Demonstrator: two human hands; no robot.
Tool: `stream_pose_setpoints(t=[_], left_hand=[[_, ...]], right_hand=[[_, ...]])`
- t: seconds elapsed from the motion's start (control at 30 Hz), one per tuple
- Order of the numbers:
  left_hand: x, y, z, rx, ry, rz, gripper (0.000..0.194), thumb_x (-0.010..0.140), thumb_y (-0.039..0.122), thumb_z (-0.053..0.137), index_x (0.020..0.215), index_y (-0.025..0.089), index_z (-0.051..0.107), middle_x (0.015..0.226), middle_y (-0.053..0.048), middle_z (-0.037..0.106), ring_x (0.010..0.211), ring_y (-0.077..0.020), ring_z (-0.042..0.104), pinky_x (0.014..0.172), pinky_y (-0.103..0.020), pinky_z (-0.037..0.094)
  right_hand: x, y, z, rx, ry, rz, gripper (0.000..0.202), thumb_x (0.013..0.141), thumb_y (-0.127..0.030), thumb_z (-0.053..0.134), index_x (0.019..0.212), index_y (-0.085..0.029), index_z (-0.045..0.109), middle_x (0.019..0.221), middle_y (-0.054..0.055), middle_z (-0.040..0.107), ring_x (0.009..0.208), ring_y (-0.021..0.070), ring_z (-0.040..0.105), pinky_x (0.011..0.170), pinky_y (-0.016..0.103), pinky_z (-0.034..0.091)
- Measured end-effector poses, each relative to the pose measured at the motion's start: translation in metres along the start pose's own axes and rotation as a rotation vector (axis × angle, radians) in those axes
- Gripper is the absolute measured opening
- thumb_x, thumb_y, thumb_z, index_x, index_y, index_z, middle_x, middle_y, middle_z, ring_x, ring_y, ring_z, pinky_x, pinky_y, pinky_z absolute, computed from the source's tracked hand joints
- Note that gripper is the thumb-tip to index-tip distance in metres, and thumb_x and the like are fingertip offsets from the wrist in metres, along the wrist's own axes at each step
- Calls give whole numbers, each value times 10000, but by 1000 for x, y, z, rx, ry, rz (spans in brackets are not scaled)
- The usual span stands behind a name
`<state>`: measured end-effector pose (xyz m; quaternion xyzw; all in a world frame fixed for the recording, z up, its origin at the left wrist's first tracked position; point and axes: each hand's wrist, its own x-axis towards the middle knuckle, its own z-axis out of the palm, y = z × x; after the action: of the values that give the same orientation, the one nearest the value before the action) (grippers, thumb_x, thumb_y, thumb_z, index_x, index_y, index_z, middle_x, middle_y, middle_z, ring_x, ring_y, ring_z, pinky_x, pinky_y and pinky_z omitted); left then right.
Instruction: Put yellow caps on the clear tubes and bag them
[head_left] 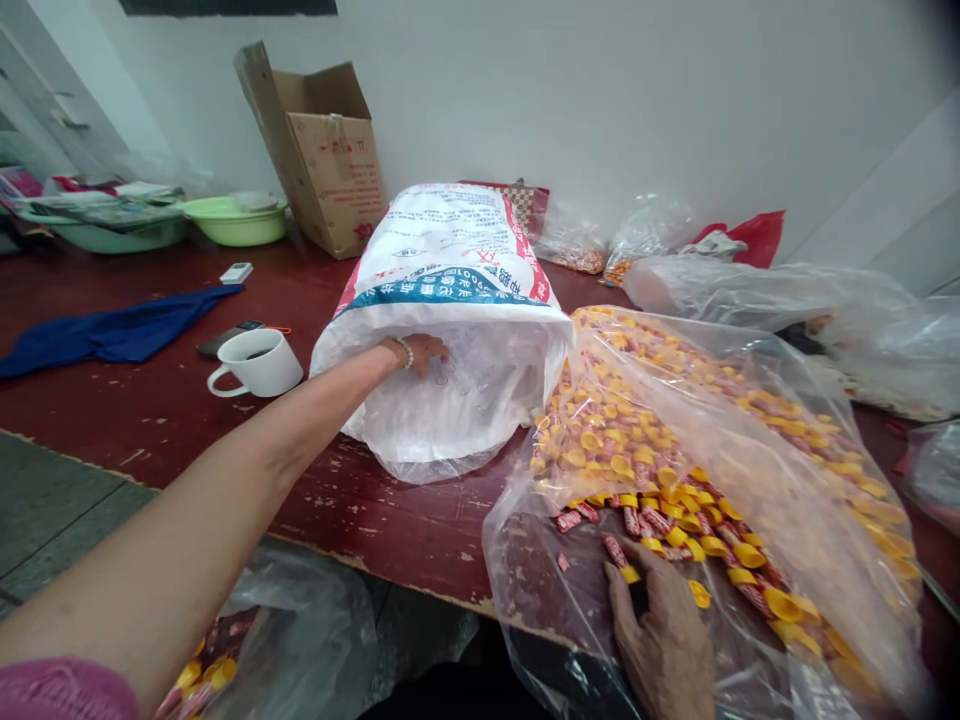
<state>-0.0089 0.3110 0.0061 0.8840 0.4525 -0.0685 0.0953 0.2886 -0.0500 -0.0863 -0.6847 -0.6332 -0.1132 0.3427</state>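
We have a small capped tube point(615, 552) at the fingertips of our right hand point(666, 635).
It looks light and stiff, best pinched around its red body; thumb and forefinger stand narrowly apart, and we cannot tell if they grip. More tubes point(656, 522) lie in the clear plastic bag point(712, 440) beyond that hand. Our left hand point(424, 353) is inside the mouth of the white sack point(450, 225); we cannot tell what it holds.
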Motion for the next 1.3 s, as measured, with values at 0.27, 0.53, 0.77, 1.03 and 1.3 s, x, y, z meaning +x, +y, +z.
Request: stream_pose_setpoints(t=[0.27,0.53,0.77,1.03,1.3], left_hand=[[-36,24,16,-133,-37,19,560,469,353,753,977,169,609,851,-28,621,780,-214,570,687,-268,403],[-78,39,42,-387,150,63,744,666,350,611,1318,186,292,938,-23,640,664,-137,554,659,-248,426],[-83,30,37,-436,441,-22,363,777,366,476,1051,139,545,864,-54,629,695,-160,547,663,-279,424],[-65,72,37,-292,331,251,281,598,35,589,836,145,689,819,-38,648,831,-168,542,815,-257,381],[-89,101,34,-281,393,236,229,730,121,565,949,108,631,919,-100,659,857,-189,568,831,-299,404]], right_hand=[[0,2,2,36,32,-49,318,898,-406,453,1064,-154,554,966,91,639,879,201,586,809,338,457],[-1,0,2,37,14,-26,307,903,-412,435,1038,-165,558,969,98,641,895,212,581,819,353,454],[-2,0,2,28,-8,-12,305,903,-410,429,1035,-169,560,973,97,639,895,216,576,820,358,451],[-2,1,3,72,14,16,301,878,-406,468,1032,-165,562,979,107,635,906,219,578,817,366,457],[7,-19,-26,474,101,466,366,767,-472,612,954,-160,583,835,54,657,679,160,603,660,309,492]])
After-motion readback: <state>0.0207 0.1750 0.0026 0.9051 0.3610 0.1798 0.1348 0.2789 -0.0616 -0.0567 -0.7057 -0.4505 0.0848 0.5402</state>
